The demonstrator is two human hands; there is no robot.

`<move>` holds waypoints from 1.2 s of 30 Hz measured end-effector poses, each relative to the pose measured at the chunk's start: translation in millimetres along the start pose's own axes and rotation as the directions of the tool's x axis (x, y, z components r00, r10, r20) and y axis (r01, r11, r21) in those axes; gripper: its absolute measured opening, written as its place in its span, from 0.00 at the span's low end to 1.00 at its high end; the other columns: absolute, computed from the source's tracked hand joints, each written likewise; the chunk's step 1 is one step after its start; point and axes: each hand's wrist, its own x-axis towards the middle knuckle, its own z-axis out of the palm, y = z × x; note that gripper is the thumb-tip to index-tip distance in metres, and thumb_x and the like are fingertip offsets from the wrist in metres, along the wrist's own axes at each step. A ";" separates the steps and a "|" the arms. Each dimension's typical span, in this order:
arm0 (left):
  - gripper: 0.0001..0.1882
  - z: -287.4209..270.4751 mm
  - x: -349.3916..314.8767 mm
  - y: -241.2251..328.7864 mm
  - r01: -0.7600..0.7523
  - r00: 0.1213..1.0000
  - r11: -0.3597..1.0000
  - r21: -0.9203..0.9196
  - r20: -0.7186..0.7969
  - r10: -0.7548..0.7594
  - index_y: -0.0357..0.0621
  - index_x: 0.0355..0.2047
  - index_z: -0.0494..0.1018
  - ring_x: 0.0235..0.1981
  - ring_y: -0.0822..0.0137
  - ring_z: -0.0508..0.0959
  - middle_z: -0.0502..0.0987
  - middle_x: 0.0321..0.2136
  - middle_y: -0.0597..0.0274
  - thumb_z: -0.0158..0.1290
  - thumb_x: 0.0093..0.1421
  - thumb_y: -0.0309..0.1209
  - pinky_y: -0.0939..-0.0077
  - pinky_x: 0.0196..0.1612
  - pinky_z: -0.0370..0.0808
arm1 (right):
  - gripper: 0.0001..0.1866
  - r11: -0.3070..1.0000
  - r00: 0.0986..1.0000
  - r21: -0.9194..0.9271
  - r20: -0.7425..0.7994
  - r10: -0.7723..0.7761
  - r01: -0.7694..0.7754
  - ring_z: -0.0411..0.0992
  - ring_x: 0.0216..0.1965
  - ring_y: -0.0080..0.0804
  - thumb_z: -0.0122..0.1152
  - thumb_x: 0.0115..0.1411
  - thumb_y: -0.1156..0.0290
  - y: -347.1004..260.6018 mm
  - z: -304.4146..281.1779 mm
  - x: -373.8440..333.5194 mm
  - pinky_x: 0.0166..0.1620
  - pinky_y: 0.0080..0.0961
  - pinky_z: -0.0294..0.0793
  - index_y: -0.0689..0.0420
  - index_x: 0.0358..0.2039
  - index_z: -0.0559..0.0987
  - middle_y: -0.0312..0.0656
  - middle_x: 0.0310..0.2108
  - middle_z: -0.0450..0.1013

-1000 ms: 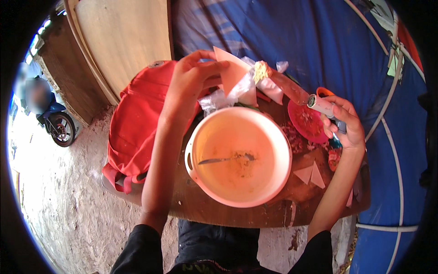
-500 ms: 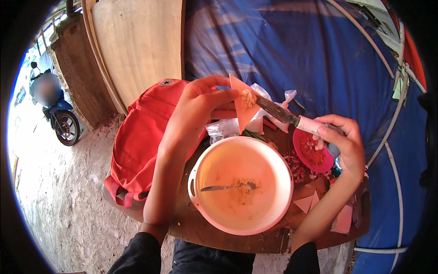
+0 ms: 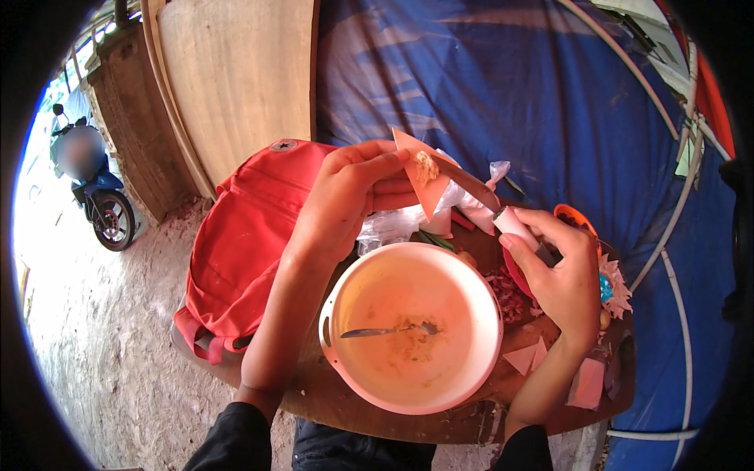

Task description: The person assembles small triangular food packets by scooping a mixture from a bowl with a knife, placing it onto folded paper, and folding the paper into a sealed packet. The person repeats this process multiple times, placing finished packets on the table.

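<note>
— Two hands over a round wooden tabletop [image 3: 377, 416]; what sits farthest left?

— On the ground at the left, a parked scooter [image 3: 98, 192], well apart from everything. Nearer, a red backpack [image 3: 243, 235] leans against the tabletop's left edge.

— And the left hand [image 3: 345, 196]?

— Raised above the backpack's right side, fingers closed on a folded triangular pink paper [image 3: 420, 177] with a small dab of pale paste on it.

— Below that?

— A pink plastic bowl [image 3: 412, 392] on the tabletop, a metal spoon [image 3: 385, 331] lying inside among smears of the same pale paste. Crumpled clear plastic bags [image 3: 393, 224] lie just behind the bowl.

— The right hand [image 3: 558, 275]?

— Wrapped around the pale handle of a knife [image 3: 471, 182], whose blade tip touches the paste on the paper. Under the hand is a red dish, mostly hidden, with chopped reddish bits [image 3: 510, 294] beside it.

— Further right?

— More pink paper pieces [image 3: 530, 357] near the tabletop's edge, and a blue tarp [image 3: 550, 94] behind.
</note>
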 end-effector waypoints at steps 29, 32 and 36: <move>0.08 0.2 6.5 -14.0 -0.199 0.967 0.960 0.198 -0.116 0.225 0.37 0.43 0.73 0.39 0.64 0.85 0.83 0.38 0.55 0.53 0.69 0.30 0.71 0.42 0.84 | 0.18 0.984 0.996 0.150 -0.010 -0.091 0.091 0.78 0.46 0.29 0.60 0.64 0.74 -7.8 8.3 5.2 0.53 0.25 0.73 0.67 0.53 0.79 0.49 0.46 0.81; 0.09 3.6 5.4 -15.6 -0.213 0.966 0.957 0.198 -0.104 0.236 0.38 0.44 0.73 0.39 0.62 0.86 0.83 0.38 0.55 0.52 0.70 0.31 0.70 0.42 0.84 | 0.17 0.983 0.999 0.181 0.039 -0.013 0.006 0.77 0.51 0.31 0.60 0.63 0.76 -9.2 7.9 2.8 0.57 0.28 0.72 0.67 0.53 0.79 0.51 0.48 0.80; 0.09 8.9 3.9 -21.7 -0.171 0.965 0.963 0.208 -0.161 0.206 0.40 0.44 0.72 0.40 0.62 0.85 0.83 0.38 0.55 0.52 0.70 0.32 0.67 0.46 0.82 | 0.17 0.995 0.998 0.101 0.055 -0.032 0.026 0.78 0.50 0.33 0.60 0.62 0.80 -11.0 8.1 1.0 0.55 0.28 0.74 0.68 0.52 0.79 0.52 0.49 0.80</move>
